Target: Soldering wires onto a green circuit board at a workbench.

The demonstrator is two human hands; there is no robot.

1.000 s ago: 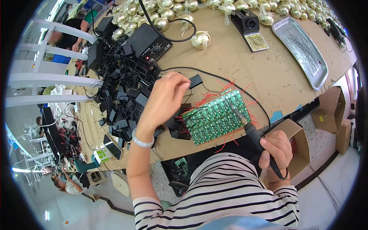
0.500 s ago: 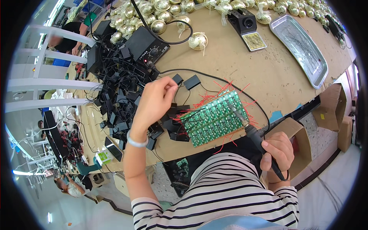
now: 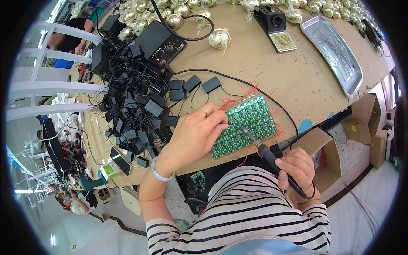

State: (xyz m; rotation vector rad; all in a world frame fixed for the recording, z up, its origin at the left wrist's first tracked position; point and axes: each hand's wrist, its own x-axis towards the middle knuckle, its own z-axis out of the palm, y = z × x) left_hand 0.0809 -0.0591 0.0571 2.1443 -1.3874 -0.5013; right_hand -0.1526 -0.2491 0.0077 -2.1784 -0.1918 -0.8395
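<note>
A soldering iron (image 3: 268, 157) is gripped in my right hand (image 3: 296, 171), its metal tip slanting up and left onto the circuit board panel (image 3: 250, 121). The panel is green, divided into several rows of small boards, with red wires sticking out along its edges. Over the panel's left side, my left hand (image 3: 196, 132) is closed in a pinch, fingertips close to the iron's tip. What it pinches is too small to make out. Just beyond that hand lie small black boxes (image 3: 211, 84) with thin black leads, some running toward the panel.
A heap of black boxes and leads (image 3: 131, 106) covers the left of the table. Behind it stands the soldering station (image 3: 159, 42), its cable curving around the panel. Farther off are an iron stand (image 3: 272, 21), a metal tray (image 3: 333, 55) and many gold balls (image 3: 174, 21). An open carton (image 3: 316, 159) stands at right.
My left hand has come down and right, from above the black boxes to the panel's left side. The iron has shifted left, its tip now lower on the panel.
</note>
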